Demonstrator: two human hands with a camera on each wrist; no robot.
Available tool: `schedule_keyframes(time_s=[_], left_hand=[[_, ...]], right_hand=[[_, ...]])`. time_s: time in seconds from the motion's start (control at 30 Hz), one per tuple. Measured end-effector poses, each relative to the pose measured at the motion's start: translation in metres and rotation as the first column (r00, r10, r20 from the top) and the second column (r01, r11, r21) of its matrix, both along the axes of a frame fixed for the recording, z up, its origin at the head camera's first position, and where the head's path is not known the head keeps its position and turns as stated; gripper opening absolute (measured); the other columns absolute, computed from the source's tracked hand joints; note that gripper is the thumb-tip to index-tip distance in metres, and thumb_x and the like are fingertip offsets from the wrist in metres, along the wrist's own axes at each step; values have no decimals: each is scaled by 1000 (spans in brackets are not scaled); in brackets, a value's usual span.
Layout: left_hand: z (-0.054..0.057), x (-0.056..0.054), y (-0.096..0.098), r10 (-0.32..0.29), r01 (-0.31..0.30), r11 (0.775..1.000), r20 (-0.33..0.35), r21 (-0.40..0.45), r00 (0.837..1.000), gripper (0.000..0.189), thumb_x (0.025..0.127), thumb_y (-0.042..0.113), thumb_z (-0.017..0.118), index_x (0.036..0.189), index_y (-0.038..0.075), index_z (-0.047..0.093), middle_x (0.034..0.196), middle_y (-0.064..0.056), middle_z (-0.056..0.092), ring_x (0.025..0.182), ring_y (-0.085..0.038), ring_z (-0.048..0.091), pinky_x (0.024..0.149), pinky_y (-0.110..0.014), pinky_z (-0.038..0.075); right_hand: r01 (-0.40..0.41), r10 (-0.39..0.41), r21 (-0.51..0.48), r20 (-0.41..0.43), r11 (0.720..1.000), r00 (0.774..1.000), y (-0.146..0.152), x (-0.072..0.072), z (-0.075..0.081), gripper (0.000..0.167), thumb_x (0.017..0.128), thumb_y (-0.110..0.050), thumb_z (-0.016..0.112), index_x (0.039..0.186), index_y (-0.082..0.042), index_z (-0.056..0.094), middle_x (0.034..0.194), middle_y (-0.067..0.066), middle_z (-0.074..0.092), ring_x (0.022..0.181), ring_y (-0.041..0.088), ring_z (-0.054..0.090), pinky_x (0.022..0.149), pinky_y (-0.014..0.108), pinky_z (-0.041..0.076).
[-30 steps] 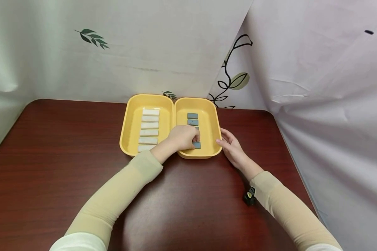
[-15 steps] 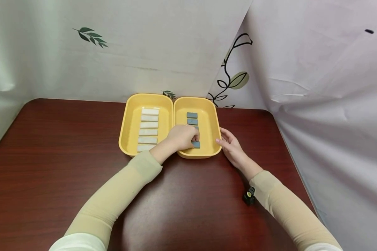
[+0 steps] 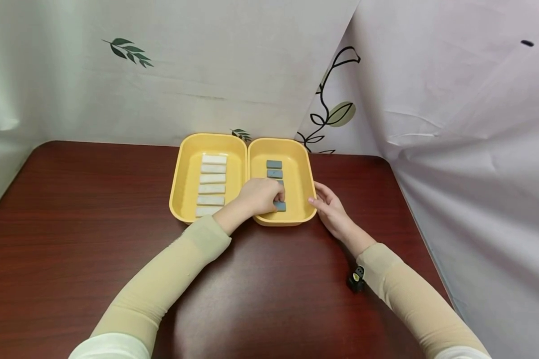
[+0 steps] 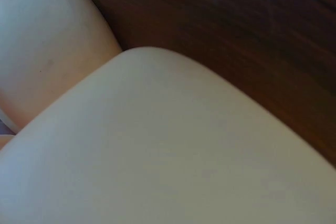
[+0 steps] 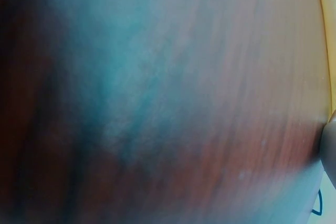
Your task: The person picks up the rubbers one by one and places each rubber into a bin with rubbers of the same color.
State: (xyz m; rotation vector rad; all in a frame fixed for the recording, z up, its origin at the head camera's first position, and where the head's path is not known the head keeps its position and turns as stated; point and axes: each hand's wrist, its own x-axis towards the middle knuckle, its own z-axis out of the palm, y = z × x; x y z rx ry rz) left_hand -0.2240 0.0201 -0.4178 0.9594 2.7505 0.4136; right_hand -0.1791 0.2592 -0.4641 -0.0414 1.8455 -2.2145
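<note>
Two yellow trays stand side by side in the head view, the left tray (image 3: 176,192) and the right tray (image 3: 307,172). Over the right tray, my left hand (image 3: 261,195) has its fingers curled down and pinches the near grey-blue rectangular block (image 3: 280,206) at its left end. More grey-blue blocks (image 3: 274,173) lie in a column behind it, one partly hidden by the hand. My right hand (image 3: 334,212) grips the right tray's side wall, thumb at the rim and fingers outside. White rectangular blocks (image 3: 212,189), several, form a column in the left tray.
Both trays sit at the back of a dark red-brown wooden table (image 3: 269,289), close to a pale curtain (image 3: 215,75) with leaf prints. A small black device (image 3: 356,280) is at the right sleeve. The left wrist view shows mostly a pale sleeve (image 4: 168,140).
Both hands hold the same pose and place. The whole scene shifts only slightly in the head view; the blocks and trays keep their arrangement.
</note>
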Motion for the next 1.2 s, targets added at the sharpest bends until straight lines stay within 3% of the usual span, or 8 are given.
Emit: schedule_keyframes(time_s=[0.9,1.2], left_hand=[[5,3,-1,0,0,1000,23,13,1000,17,88,10,83,102,19,79,97,3,74,94,-17,69,87,-40,58],[10,2,-5,-49,47,997,29,68,998,17,88,9,84,102,16,78,99,1,75,95,-18,69,89,-37,58]], right_hand=[[-3,3,13,8,1000,1000,0,0,0,66,102,4,51,163,7,25,163,24,35,130,4,55,103,15,50],[-5,5,12,17,1000,1000,1,0,1,65,103,5,50,163,5,25,164,21,35,133,5,53,104,15,51]])
